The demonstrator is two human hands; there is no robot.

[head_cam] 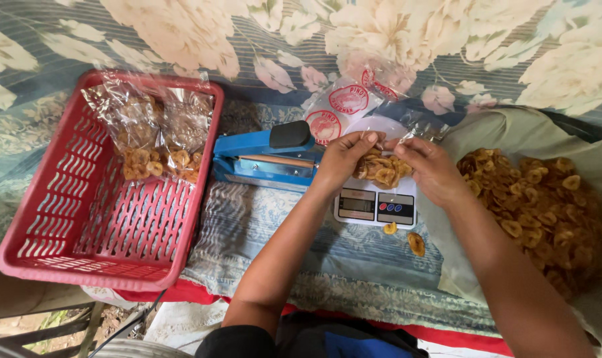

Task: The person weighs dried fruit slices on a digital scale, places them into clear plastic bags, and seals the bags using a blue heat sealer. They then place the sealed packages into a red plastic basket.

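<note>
both hands pinch bag (382, 167) of chips on scale (375, 205): left hand (341, 159) & right hand (432, 170) fingers clamped on its top, sealer (264, 158) just beside

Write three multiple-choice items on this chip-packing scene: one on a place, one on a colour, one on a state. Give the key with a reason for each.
1. Where does the clear bag of banana chips held by both hands sit?
A. in the red basket
B. on the digital scale
C. on the heat sealer

2. What colour is the heat sealer?
A. blue
B. green
C. white

3. How is the red basket?
A. empty
B. full to the brim
C. holding a few filled bags at its far end

Key: B, the left hand and right hand pinch the bag's top over the digital scale; A, its body is blue with a black knob; C, filled chip bags lie at the far end, the rest of the floor is bare.
</note>
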